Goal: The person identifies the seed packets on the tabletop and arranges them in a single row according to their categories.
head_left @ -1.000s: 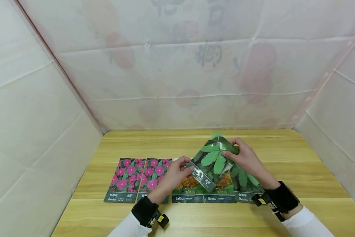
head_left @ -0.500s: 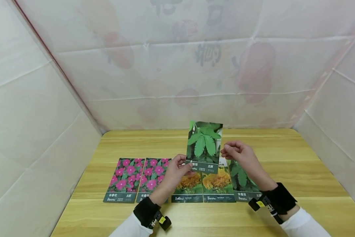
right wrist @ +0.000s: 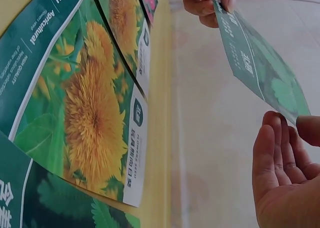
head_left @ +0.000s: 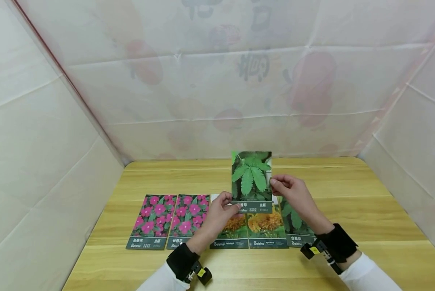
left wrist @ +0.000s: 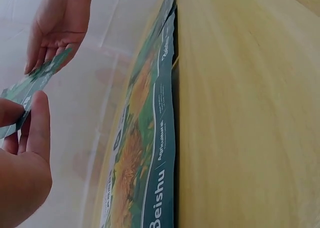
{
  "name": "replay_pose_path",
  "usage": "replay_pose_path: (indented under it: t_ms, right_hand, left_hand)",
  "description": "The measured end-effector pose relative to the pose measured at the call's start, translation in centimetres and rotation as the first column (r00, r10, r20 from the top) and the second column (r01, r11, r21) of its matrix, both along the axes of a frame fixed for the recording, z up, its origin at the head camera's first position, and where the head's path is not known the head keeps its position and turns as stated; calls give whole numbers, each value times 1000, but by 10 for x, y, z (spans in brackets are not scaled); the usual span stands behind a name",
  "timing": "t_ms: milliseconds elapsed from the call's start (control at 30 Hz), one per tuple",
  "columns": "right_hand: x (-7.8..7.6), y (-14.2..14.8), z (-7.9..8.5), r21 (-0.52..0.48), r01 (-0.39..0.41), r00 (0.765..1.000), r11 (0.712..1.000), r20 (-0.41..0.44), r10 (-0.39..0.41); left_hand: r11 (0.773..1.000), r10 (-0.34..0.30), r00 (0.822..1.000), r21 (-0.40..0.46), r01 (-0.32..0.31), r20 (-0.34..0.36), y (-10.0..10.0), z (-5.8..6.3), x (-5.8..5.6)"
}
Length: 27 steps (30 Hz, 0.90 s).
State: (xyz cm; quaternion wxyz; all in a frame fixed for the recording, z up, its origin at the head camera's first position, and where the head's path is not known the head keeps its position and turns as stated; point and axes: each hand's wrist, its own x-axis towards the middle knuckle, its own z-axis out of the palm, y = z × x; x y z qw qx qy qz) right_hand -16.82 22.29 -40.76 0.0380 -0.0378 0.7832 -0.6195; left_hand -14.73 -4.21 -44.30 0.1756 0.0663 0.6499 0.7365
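A green-leaf seed packet (head_left: 253, 173) is held upright above the table, its picture facing me. My left hand (head_left: 217, 216) pinches its lower left corner between thumb and fingers. On its right edge, my right hand (head_left: 298, 199) pinches with thumb and forefinger, as the right wrist view also shows. Under the held packet lie two orange-flower seed packets (head_left: 266, 227), partly covered in the head view by it and my left hand. Another green-leaf packet (head_left: 298, 227) lies to their right, beneath my right hand.
Two pink-flower packets (head_left: 153, 216) complete the row on the left; my left hand and forearm overlap one. The wooden table (head_left: 370, 226) is bordered by pale fabric walls (head_left: 188, 141) at the back and both sides.
The green-leaf packet has turned from a slant to upright and shifted slightly left. My right hand let go of its upper right part, then took its right edge; my left hand kept its corner.
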Motion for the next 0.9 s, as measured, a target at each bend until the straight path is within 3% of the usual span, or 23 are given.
replay_pose_path:
  t_ms: [333, 633, 767, 900]
  right_hand:
    - [2, 14, 2, 76, 60, 998, 995, 18, -62]
    - [5, 66, -4, 143, 149, 989, 978, -30, -147]
    - [7, 93, -9, 149, 181, 984, 972, -20, -180]
    - [12, 120, -15, 162, 197, 980, 967, -6, -199]
  left_hand:
    - [996, -88, 994, -19, 87, -60, -3, 3, 0]
    - [995, -85, 987, -68, 76, -136, -24, 1, -4]
    - [995, -67, 979, -86, 52, -191, -35, -1, -6]
    - [996, -32, 979, -92, 14, -201, -45, 2, -7]
